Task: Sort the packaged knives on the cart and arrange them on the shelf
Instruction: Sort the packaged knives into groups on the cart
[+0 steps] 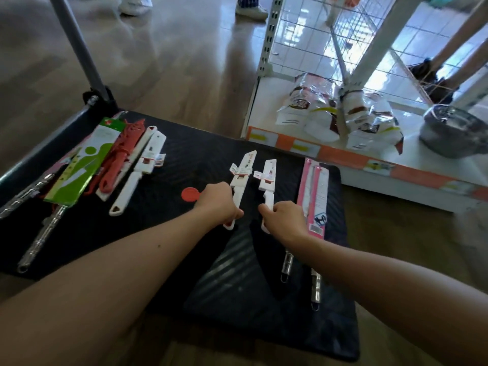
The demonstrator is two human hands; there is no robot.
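Left white knife point(242, 170) and right white knife point(268, 175) lie side by side on the cart deck point(184, 154); left hand point(219, 204) and right hand point(286, 220) each grip one handle — light, stiff, slick plastic, I judge; handles should hold surer than sheaths.

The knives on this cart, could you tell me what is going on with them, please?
A person is sorting packaged knives on the black cart. The left hand grips the handle of one white sheathed knife; the right hand grips a matching knife beside it. A green pack, a red knife and a third white knife lie far left, a pink pack at the right. No knives show on the shelf.
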